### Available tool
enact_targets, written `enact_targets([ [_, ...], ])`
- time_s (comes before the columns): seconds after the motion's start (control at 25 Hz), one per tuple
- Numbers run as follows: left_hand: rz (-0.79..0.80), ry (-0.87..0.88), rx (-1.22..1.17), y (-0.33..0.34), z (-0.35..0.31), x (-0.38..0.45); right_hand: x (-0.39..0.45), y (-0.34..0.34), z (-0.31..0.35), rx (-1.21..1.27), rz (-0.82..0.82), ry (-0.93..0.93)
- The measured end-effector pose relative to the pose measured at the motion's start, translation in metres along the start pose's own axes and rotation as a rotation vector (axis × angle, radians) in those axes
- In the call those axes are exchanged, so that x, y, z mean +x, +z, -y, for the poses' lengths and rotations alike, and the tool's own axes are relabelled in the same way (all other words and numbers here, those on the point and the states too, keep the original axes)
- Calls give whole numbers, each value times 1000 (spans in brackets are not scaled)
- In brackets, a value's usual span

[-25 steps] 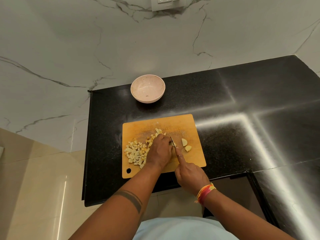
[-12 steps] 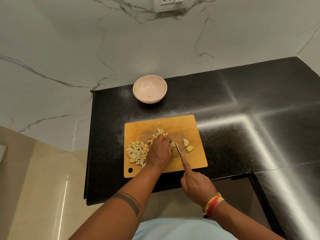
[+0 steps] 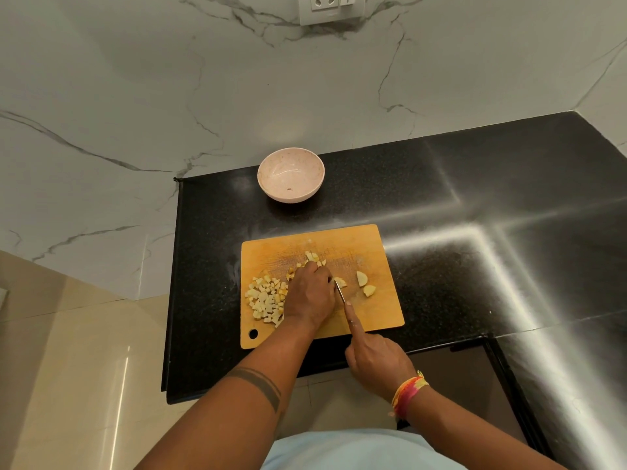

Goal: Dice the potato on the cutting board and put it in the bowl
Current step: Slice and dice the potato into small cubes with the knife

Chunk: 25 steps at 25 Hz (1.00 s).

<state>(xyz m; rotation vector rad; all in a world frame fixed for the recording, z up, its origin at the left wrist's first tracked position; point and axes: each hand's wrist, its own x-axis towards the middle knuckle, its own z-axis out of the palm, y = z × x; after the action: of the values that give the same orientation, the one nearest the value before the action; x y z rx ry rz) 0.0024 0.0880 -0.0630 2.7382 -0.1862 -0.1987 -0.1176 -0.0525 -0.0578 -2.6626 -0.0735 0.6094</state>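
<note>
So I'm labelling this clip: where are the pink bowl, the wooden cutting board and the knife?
Pink round bowl (image 3: 307,166): head view, far inner wall.
Wooden cutting board (image 3: 369,244): head view, bare far right corner.
Knife (image 3: 339,292): head view, blade.

Your left hand covers the potato piece being cut, so you see only its right end, and it hides part of the diced heap too. The knife handle is buried in your right hand. A speck in the bowl is too small to identify. The top edge crops the wall socket.
</note>
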Motion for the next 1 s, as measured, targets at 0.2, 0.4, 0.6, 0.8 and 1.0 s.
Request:
enact_targets([
  [0.2, -50, 29, 26, -1, 3, -1, -11, -2, -11, 92, -64, 38],
  [0.4, -77, 199, 125, 5, 1, -5, 4, 4, 8, 125, -62, 66],
  [0.6, -101, 120, 155, -3, 9, 7, 26, -2, 20, 170, -99, 50],
  [0.8, -3, 221, 45, -1, -18, 15, 13, -19, -1, 267, -224, 132],
  [1.0, 211, 292, 46, 10, -40, 26, 9, -24, -16, 309, -260, 192],
])
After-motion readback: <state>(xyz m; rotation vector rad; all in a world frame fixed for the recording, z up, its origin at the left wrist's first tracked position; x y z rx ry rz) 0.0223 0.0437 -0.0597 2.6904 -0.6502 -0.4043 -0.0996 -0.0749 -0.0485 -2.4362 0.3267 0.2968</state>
